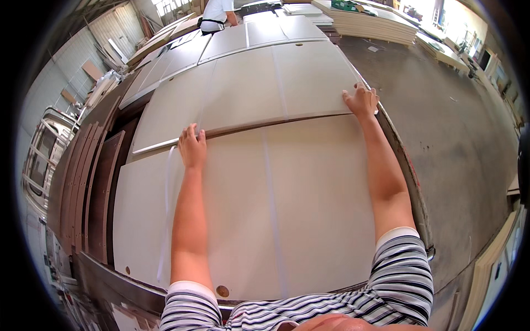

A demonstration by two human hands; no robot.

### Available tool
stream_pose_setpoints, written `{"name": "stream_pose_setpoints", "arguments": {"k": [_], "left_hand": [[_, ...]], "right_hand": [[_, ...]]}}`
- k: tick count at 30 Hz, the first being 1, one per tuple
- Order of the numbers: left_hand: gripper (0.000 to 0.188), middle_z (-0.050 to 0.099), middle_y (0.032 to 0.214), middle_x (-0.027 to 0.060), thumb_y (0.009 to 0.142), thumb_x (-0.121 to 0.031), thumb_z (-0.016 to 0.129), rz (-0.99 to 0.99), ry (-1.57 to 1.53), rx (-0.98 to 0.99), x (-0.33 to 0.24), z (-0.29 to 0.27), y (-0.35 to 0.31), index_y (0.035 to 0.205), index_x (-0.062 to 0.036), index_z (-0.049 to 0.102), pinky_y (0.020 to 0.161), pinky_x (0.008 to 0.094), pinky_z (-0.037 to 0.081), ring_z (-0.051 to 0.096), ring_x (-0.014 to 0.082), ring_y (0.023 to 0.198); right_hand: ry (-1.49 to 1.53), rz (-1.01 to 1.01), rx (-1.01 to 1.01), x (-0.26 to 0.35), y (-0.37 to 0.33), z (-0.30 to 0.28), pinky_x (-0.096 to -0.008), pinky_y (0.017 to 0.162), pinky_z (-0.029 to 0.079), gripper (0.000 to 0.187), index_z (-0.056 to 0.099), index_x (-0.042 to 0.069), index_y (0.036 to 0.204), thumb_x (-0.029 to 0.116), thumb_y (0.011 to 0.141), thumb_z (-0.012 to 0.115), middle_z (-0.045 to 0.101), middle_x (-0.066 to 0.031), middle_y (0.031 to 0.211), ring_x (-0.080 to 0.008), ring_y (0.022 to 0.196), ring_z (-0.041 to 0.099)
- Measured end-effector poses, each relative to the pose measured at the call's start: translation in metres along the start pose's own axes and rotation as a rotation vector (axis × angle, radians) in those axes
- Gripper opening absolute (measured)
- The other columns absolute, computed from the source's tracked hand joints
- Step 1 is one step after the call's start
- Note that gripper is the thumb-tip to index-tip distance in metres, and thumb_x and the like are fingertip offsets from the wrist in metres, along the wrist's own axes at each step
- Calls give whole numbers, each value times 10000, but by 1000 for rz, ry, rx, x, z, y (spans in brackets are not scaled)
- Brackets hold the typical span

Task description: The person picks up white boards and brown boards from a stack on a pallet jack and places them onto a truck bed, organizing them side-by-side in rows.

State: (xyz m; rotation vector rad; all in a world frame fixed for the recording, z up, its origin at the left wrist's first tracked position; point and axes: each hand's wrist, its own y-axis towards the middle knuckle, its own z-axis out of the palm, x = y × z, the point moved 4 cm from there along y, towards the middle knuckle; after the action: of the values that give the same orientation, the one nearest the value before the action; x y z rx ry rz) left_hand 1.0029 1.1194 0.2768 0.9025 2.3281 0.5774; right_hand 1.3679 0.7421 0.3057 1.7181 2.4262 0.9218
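Note:
A large off-white panel (237, 88) lies flat across the middle, with translucent straps running over it. Its near edge overlaps or meets a second off-white panel (326, 209) in front of me; a dark line of shadow runs along that edge. My left hand (192, 149) is closed on the near edge of the farther panel, toward its left end. Near the right corner of the same panel, my right hand (362, 101) grips the edge, thumb on top and fingers at the side. The undersides of both hands are hidden. Straps (269, 182) also cross the nearer panel, which has round brown spots (222, 291) near its front edge.
Brown boards (96, 193) stand in a row at the left. More white panels (226, 43) continue beyond, where a person (216, 15) in a white shirt bends. Board stacks (364, 25) stand at the far right, beside the grey floor (441, 138). Pale boards (486, 270) edge the lower right.

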Motion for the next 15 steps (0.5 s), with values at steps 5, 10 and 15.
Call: {"name": "stream_pose_setpoints", "arguments": {"k": [5,10,15], "left_hand": [[366,556,1344,95,953,-316,533,308,131,69,-44,21,-6,1246,-99,574,1078,445,337,431,332,1312],[348,592,1267,139,949,-316,538,316,155,5,-10,19,-6,1194,-78,605,1035,446,375,499,344,1227],[239,639,901,191,894,-269,612,356,-22,-23,-27,19,-7,906,-31,608,795,503,465,593,399,907]], "right_hand": [[-41,-94,-89,-28,18,5,-481,945,441,557,646,28,1093,494,788,654,696,-171,981,-373,1135,540],[67,-85,38,-1,4,15,-460,995,434,631,605,-15,1139,510,791,640,678,-200,1036,-404,1159,544],[114,-139,-103,-21,33,20,-478,906,487,517,575,26,1153,386,791,653,663,-210,1039,-407,1095,578]]}}
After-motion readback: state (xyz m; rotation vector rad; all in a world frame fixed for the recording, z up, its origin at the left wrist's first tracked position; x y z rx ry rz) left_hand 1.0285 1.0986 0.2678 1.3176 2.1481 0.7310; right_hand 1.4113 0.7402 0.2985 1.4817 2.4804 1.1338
